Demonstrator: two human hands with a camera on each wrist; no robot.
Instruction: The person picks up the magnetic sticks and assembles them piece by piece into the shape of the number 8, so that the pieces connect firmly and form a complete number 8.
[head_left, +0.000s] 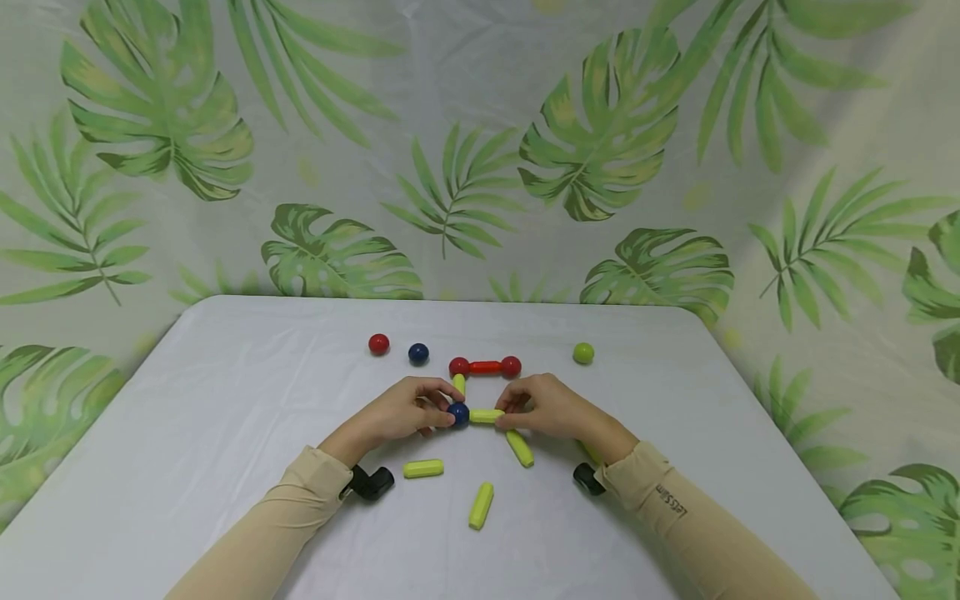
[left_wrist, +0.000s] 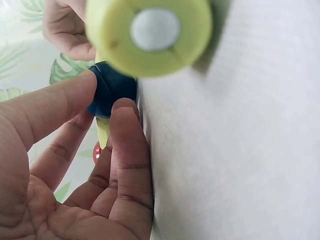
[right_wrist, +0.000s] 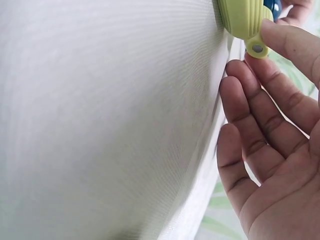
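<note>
Yellow-green rod (left_wrist: 149,39) partly in view

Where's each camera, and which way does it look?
Head: on the head, facing forward and down at the table; both sleeves, left grip and right grip show.
Left wrist: worn there, facing the left grip pinching the blue ball; some right grip shows.
Right wrist: worn there, facing the right grip holding a yellow stick; some left grip shows.
Both wrist views share the blue ball.
</note>
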